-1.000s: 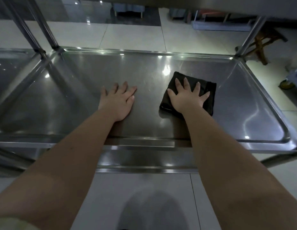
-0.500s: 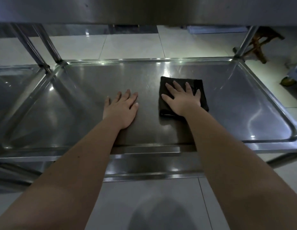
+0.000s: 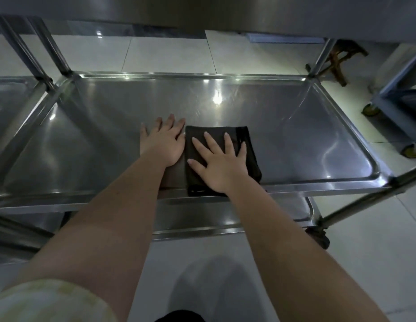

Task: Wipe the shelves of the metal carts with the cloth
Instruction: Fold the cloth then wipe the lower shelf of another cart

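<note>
Your right hand point(image 3: 222, 162) is flat, fingers spread on the folded black cloth point(image 3: 244, 140) at the shelf's point(image 3: 318, 126) near edge; the left hand point(image 3: 164, 141) is open on bare metal just beside it. Press evenly and overlap strokes toward the rims, I'd say.

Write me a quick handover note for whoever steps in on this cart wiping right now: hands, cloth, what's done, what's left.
Right hand: flat, fingers spread, pressing the black cloth onto the middle shelf, not gripping it.
Left hand: flat on the bare shelf just left of the cloth, holding nothing.
Cloth: folded, at the shelf's near centre, its near end over the front rim.
Done: cannot tell from the metal how much of this shelf is wiped.
Left: the rest of this shelf, the lower shelf below, the upper shelf overhead, and the neighbouring cart at left.
</note>
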Motion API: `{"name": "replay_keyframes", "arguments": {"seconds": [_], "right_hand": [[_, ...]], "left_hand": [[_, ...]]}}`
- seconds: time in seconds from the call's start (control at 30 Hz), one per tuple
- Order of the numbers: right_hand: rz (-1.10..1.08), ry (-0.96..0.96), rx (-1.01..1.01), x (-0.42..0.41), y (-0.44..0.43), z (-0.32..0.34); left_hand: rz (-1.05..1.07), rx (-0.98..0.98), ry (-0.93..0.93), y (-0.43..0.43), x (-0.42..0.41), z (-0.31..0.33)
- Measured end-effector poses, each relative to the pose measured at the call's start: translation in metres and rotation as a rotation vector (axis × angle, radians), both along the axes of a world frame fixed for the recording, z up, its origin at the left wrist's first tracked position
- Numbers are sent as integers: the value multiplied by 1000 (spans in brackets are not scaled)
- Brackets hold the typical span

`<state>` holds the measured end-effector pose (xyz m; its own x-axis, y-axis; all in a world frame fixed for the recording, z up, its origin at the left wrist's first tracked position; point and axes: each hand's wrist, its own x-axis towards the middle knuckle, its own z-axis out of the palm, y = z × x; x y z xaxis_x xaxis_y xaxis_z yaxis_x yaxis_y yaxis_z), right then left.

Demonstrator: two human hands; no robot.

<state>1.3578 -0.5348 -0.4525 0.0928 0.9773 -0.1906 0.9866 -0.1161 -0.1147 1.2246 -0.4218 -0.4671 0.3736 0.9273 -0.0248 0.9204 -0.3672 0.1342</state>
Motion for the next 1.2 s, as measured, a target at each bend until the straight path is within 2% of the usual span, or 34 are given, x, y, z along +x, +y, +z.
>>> {"name": "replay_keyframes", "arguments": {"seconds": [0.13, 0.3, 0.53, 0.63, 0.7, 0.8, 0.87, 1.0, 1.2], "right_hand": [[-6, 18, -9, 44, -11, 1], [-219, 2, -54, 122, -36, 1], [-234, -26, -23, 144, -42, 2], [-223, -38, -33, 144, -43, 1], [-221, -44, -35, 141, -40, 1], [-256, -35, -41, 131, -35, 3], [-300, -6, -44, 115, -26, 6], [-290, 1, -28, 62, 11, 6], [-59, 38, -10, -67, 89, 5]], "left_hand": [[-11, -13, -17, 1, 0, 1], [26, -24, -9, -5, 4, 1], [20, -67, -47, -27, 16, 2], [-132, -75, -8, -15, -12, 7], [-97, -43, 16, 1, -60, 6], [53, 13, 5, 18, -139, -2], [58, 54, 17, 19, -161, -5], [70, 78, 36, 16, -159, -6], [68, 66, 33, 15, -160, -7]]}}
